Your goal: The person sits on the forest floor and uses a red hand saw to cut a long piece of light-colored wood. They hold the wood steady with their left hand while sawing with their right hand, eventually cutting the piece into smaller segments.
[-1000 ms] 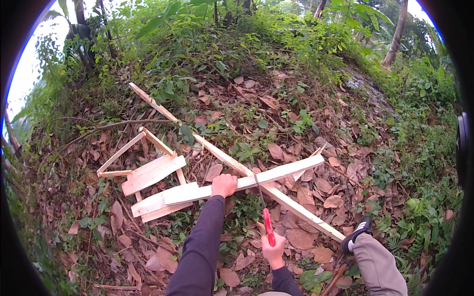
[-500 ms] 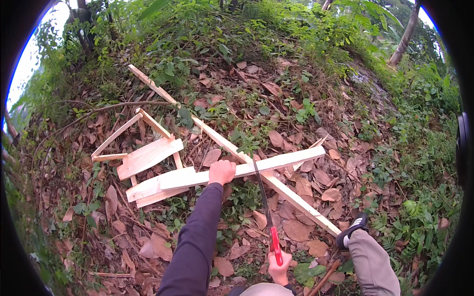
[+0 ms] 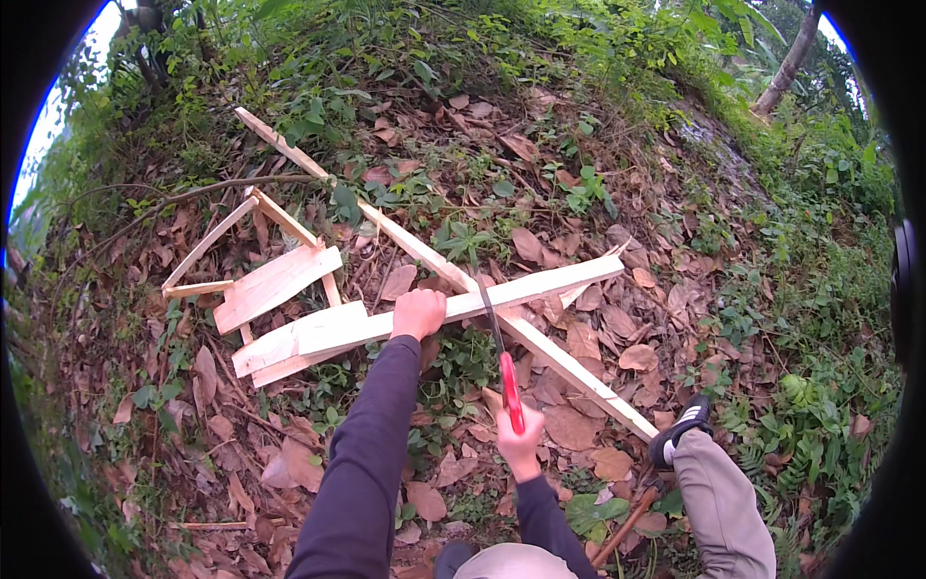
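A handsaw with a red handle (image 3: 510,391) is in my right hand (image 3: 521,444), its fingers wrapped round the grip. The dark blade (image 3: 491,314) lies across a pale wooden board (image 3: 555,283), its far end reaching past the board; how deep it cuts is hard to make out. My left hand (image 3: 420,314) is closed over the same board, left of the blade. Beneath that board a long narrow wooden strip (image 3: 569,372) crosses diagonally. The board's left end rests over pale wood pieces.
On the left lies a nailed-looking wooden frame with a wide slat (image 3: 278,288). A thin bent branch (image 3: 183,196) arches behind it. My shoe (image 3: 690,425) is by the strip's near end, beside a brown stick (image 3: 625,529). Dry leaves and green plants cover the sloping ground.
My right hand has pushed the saw forward, away from me, so more blade extends beyond the board. My left hand stays on the board. The whole view has shifted slightly.
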`<action>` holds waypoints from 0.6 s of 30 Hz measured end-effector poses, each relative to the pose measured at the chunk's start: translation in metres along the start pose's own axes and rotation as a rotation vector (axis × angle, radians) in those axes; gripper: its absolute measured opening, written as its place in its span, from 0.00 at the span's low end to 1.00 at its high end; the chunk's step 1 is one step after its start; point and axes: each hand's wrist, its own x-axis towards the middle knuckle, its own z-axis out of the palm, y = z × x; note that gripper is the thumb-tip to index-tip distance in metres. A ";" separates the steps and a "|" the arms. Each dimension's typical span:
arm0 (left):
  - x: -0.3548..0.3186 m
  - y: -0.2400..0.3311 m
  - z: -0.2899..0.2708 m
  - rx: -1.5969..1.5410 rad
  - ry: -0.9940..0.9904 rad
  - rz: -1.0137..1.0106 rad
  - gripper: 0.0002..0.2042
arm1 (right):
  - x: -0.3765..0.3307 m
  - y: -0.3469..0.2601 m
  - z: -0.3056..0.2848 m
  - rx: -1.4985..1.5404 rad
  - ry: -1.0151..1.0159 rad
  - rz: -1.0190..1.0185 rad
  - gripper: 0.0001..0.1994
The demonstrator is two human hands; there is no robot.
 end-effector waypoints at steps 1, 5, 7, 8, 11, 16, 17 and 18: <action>0.000 -0.010 -0.002 0.012 0.016 -0.026 0.19 | 0.028 0.002 0.014 -0.031 -0.023 -0.069 0.12; 0.000 -0.015 0.005 -0.036 0.049 -0.066 0.21 | -0.027 0.003 -0.026 0.038 -0.034 0.091 0.05; 0.002 0.001 -0.002 -0.041 0.056 -0.087 0.22 | -0.062 -0.009 -0.044 0.057 0.017 0.056 0.08; 0.003 -0.001 0.002 -0.022 0.056 -0.075 0.25 | -0.066 -0.009 -0.044 0.048 0.026 0.061 0.11; -0.007 -0.008 -0.010 -0.080 0.051 -0.061 0.27 | 0.008 -0.009 -0.003 0.031 -0.021 0.020 0.13; -0.011 0.004 -0.001 -0.107 0.070 -0.136 0.31 | -0.022 0.002 -0.029 -0.008 -0.045 0.100 0.08; -0.010 0.003 -0.003 -0.104 0.082 -0.126 0.31 | -0.054 -0.023 -0.042 0.059 -0.049 0.135 0.04; -0.009 -0.001 -0.006 -0.102 0.094 -0.116 0.31 | -0.080 -0.022 -0.052 0.081 -0.034 0.103 0.05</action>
